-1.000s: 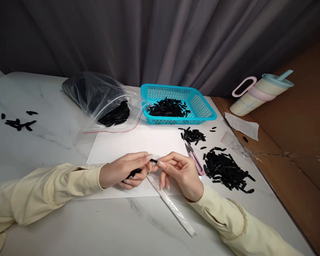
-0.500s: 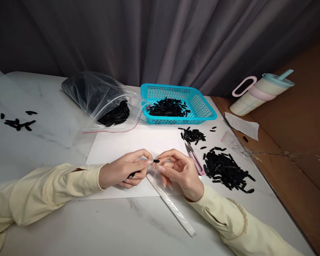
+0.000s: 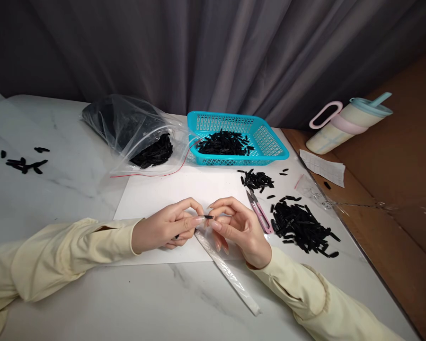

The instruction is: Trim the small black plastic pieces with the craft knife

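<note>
the left hand is curled shut around a small black plastic strip, pinching it between thumb and forefinger so that only its tip pokes out toward the right. the right hand meets it there, its fingers bent and its fingertips closed on the mouth of a long narrow clear plastic sleeve, just at the strip's tip. the sleeve runs from the hands slantwise toward the near edge of the white marble worktop, lying flat. both hands rest over the near edge of a white sheet of paper spread in the middle of the worktop.

just right of the right hand lie pink thread snips, and beyond them, toward the right edge, a heap of loose black strips. a smaller heap sits off the far right corner of the paper. behind it stands a turquoise plastic basket with more strips in it, and to its left a clear zip bag, partly filled. a few stray black pieces lie near the left edge. a cream tumbler with a pink handle rests on the brown surface past the right edge.
</note>
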